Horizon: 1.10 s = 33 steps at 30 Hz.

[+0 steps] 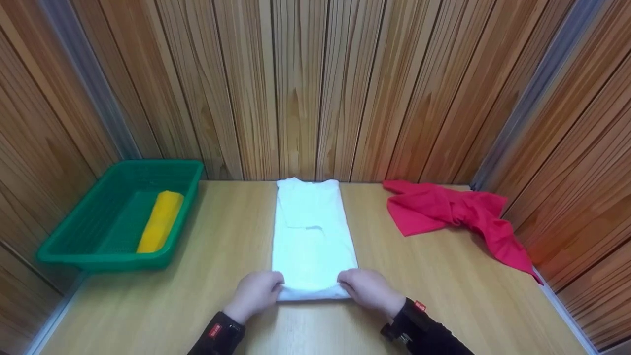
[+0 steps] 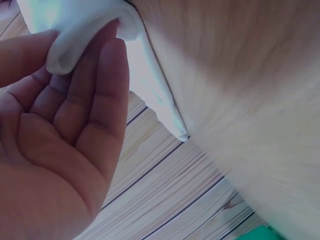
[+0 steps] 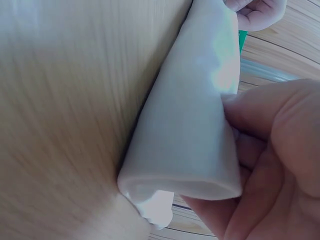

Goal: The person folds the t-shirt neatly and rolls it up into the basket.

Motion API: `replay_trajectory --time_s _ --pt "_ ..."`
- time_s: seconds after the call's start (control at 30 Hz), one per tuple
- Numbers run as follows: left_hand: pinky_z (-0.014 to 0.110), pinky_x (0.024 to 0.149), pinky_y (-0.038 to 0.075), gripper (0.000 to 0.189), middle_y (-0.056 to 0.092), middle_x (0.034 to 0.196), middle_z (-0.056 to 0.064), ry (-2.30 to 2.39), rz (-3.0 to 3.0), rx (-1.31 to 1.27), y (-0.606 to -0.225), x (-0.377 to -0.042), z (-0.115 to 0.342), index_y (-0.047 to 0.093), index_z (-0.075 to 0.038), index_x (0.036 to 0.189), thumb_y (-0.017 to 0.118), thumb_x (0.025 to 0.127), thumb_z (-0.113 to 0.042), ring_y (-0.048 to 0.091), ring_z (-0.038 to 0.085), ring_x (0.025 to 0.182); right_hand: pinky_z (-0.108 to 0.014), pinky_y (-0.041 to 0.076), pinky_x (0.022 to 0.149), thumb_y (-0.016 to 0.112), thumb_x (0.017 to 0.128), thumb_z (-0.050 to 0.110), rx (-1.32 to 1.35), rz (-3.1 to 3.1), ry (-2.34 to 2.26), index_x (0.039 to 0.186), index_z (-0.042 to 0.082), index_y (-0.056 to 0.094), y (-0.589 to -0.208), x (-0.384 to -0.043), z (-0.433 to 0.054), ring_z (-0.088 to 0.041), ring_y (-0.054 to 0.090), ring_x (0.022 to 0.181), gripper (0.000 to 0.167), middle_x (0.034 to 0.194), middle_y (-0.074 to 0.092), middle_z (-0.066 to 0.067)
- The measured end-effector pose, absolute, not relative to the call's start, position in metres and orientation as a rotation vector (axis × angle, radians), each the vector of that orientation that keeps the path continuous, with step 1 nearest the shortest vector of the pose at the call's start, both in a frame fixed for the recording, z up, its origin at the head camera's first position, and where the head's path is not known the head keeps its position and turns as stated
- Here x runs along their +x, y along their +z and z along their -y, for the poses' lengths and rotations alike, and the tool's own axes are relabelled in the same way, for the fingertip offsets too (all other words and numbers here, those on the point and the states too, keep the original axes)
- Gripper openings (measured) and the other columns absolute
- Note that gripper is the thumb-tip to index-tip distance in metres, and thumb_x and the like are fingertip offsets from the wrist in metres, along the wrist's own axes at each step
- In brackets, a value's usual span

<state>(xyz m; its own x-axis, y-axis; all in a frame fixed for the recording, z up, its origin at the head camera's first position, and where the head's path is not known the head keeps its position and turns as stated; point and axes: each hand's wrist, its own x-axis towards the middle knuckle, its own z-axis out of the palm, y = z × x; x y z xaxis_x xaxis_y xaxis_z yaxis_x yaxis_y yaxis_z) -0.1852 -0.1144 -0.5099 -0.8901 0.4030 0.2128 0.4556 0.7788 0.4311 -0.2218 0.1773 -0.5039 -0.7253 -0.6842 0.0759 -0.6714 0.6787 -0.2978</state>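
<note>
A white shirt (image 1: pixel 315 246), folded into a long narrow strip, lies on the table with its neckline at the far end. At the near corners my left hand (image 1: pixel 256 293) and right hand (image 1: pixel 372 291) each pinch the turned-up edge. In the left wrist view, the thumb and fingers of the left hand (image 2: pixel 65 125) hold a curled fold of the shirt (image 2: pixel 150 80). Seen from the right wrist, the shirt (image 3: pixel 185 115) bends over in a loose roll, its end gripped between thumb and fingers of the right hand (image 3: pixel 280 150).
On the left stands a green basket (image 1: pixel 167 259) containing a yellow rolled cloth (image 1: pixel 161 222). A crumpled red cloth (image 1: pixel 443 207) lies at the back right, reaching the right wall. Wood-panelled walls (image 1: pixel 296 88) enclose the table (image 1: pixel 227 231) at the back and both sides.
</note>
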Motion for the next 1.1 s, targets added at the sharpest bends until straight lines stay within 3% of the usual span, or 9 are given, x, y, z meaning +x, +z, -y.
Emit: replay_trajectory --time_s 0.23,0.4,0.6,1.1 --pt "0.04 0.068 0.051 0.004 0.067 0.078 0.002 -0.845 2.93 -0.586 -0.511 -0.201 0.114 0.069 -0.007 0.083 0.071 0.085 -0.009 0.062 0.021 0.071 -0.036 0.051 0.072 0.054 0.1 0.014 -1.002 -2.853 -0.534 0.094 0.012 0.066 -0.507 -0.236 -0.175 -0.012 0.059 0.075 0.013 0.08 0.06 0.007" --pt "0.045 0.072 0.052 0.004 0.067 0.08 0.005 -0.851 2.932 -0.558 -0.512 -0.208 0.111 0.068 -0.005 0.083 0.071 0.085 -0.008 0.064 0.026 0.075 -0.036 0.051 0.069 0.057 0.098 0.011 -1.026 -2.904 -0.524 0.089 0.011 0.064 -0.514 -0.242 -0.175 -0.015 0.058 0.073 0.012 0.076 0.059 0.004" --pt "0.044 0.07 0.051 0.006 0.066 0.077 0.003 -0.813 2.951 -0.529 -0.516 -0.213 0.109 0.067 -0.007 0.079 0.071 0.084 -0.008 0.063 0.026 0.073 -0.036 0.049 0.063 0.063 0.093 0.008 -1.115 -2.96 -0.468 0.081 0.009 0.06 -0.52 -0.245 -0.173 -0.018 0.058 0.069 0.013 0.073 0.058 0.0" --pt "0.041 0.066 0.05 0.013 0.062 0.071 0.002 -0.735 2.908 -0.592 -0.523 -0.215 0.106 0.063 -0.006 0.072 0.074 0.079 -0.003 0.06 0.025 0.067 -0.032 0.047 0.061 0.07 0.089 0.009 -1.056 -2.953 -0.417 0.078 0.012 0.059 -0.522 -0.249 -0.17 -0.016 0.053 0.067 0.015 0.073 0.053 0.003"
